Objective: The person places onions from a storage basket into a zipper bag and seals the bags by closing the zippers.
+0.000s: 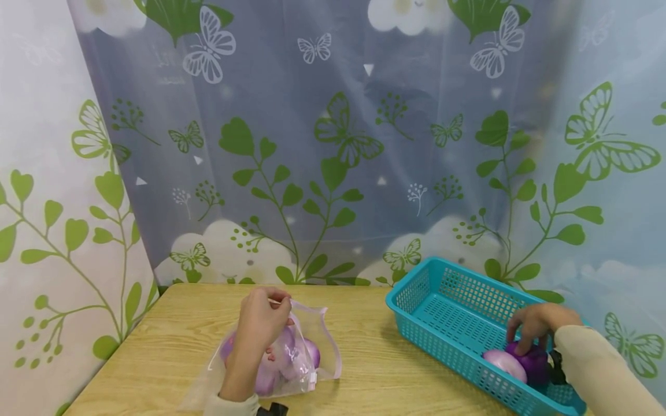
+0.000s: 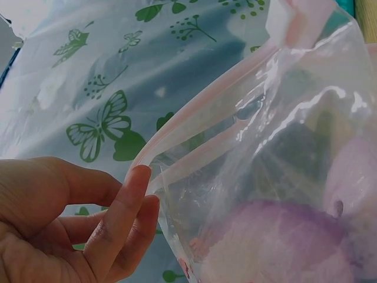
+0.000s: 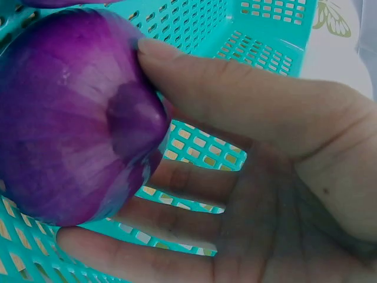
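Note:
My left hand (image 1: 260, 326) pinches the pink zip edge of a clear zip bag (image 1: 333, 361) on the left part of the table. Several purple onions (image 1: 312, 351) lie inside it, seen through the plastic. In the left wrist view the thumb and fingertips meet at the corner of the bag's mouth. My right hand (image 1: 541, 325) reaches into a turquoise basket (image 1: 432, 341) and grips a dark purple onion (image 3: 76, 118), its thumb on one side and fingers on the other. Beside that onion sits a paler onion (image 1: 504, 365), in the basket's near end.
The wooden table (image 1: 369, 346) stands against a patterned curtain (image 1: 333, 144) with butterflies and leaves. The basket lies at an angle along the table's right side. A stretch of table separates bag and basket.

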Motion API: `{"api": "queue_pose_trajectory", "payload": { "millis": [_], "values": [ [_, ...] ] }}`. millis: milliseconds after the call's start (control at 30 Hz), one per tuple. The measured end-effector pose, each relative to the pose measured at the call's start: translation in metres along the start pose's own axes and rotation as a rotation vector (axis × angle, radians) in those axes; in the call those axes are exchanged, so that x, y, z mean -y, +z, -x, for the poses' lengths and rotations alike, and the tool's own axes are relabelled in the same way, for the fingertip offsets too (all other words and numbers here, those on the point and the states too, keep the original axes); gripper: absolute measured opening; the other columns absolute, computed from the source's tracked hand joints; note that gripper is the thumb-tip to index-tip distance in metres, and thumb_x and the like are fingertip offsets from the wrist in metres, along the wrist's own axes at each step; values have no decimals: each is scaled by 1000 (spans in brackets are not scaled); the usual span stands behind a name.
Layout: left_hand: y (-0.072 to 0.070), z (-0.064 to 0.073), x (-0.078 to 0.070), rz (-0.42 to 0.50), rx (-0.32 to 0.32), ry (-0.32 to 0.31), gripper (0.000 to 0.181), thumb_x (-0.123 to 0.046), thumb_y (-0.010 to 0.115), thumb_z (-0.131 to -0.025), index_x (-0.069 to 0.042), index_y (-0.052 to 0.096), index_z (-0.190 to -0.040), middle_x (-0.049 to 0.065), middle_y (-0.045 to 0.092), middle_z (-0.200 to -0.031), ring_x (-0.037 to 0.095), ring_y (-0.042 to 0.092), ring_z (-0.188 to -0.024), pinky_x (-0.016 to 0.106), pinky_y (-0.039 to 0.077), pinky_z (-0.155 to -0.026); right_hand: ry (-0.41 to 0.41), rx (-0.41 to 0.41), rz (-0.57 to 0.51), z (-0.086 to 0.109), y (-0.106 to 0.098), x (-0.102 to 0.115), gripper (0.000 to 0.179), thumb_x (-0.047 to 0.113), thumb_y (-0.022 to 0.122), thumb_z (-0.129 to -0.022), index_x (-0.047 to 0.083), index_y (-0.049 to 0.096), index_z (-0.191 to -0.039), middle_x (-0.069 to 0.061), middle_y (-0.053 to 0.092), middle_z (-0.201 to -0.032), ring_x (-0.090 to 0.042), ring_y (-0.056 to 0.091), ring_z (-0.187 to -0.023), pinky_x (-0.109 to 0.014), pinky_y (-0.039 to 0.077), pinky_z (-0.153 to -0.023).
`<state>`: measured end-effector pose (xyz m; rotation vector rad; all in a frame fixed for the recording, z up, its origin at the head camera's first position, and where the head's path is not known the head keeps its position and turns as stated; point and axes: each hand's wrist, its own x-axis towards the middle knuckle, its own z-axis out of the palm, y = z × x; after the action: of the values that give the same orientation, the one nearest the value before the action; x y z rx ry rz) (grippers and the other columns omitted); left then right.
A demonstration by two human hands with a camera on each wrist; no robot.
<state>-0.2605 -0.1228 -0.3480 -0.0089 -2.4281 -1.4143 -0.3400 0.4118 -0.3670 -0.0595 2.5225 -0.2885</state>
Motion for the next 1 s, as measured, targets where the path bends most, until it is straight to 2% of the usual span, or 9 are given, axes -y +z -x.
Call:
{"api": "queue_pose_trajectory", "payload": {
  "millis": [133,333,500,667,767,867,1000],
  "values": [
    [0,-1,1,-4,5,2,18,-4,65,-92,6,75,-103,17,76,-92,14,72,-58,19,56,-49,-8,4,26,1,-1,-1,23,25,77,-91,22,73,-113,-14,61,-121,-23,67,-87,-46,62,-77],
    [0,-1,1,-3,7,-6,17,-5,65,-92,5,75,-102,16,76,-90,14,72,-58,19,55,-49,5,17,8,-1,-2,-2,25,24,78,-90,21,72,-115,-17,60,-125,-23,68,-88,-49,61,-79],
    [-1,0,0,-3,13,-9,18,-5,65,-93,6,74,-103,16,76,-89,15,73,-58,20,56,-49,-7,36,-100,0,-4,-4,33,14,76,-89,11,69,-121,-23,58,-125,-32,68,-96,-55,62,-83],
    [0,-1,0,-7,12,-2,18,-6,65,-93,6,74,-103,17,77,-91,16,73,-59,20,56,-50,-21,17,-232,3,-10,-5,39,8,74,-88,5,63,-126,-24,58,-119,-37,65,-101,-56,64,-80],
    [0,-1,0,-3,14,-3,18,-6,65,-93,6,74,-104,17,76,-92,16,73,-59,20,56,-50,-56,3,-259,7,-15,-3,39,8,74,-88,7,62,-125,-22,58,-116,-36,63,-101,-54,66,-78],
    [0,-1,0,-2,16,-5,18,-6,65,-93,6,74,-104,17,76,-91,15,73,-59,20,56,-49,-95,-20,-233,10,-21,2,39,9,74,-87,10,63,-124,-20,58,-117,-34,63,-101,-52,66,-74],
    [0,-1,0,-6,14,1,18,-6,65,-93,6,74,-103,17,76,-90,16,73,-58,21,56,-49,-149,-62,-210,16,-29,10,43,10,75,-86,8,61,-127,-23,59,-119,-34,64,-101,-51,67,-71]
  ]
}}
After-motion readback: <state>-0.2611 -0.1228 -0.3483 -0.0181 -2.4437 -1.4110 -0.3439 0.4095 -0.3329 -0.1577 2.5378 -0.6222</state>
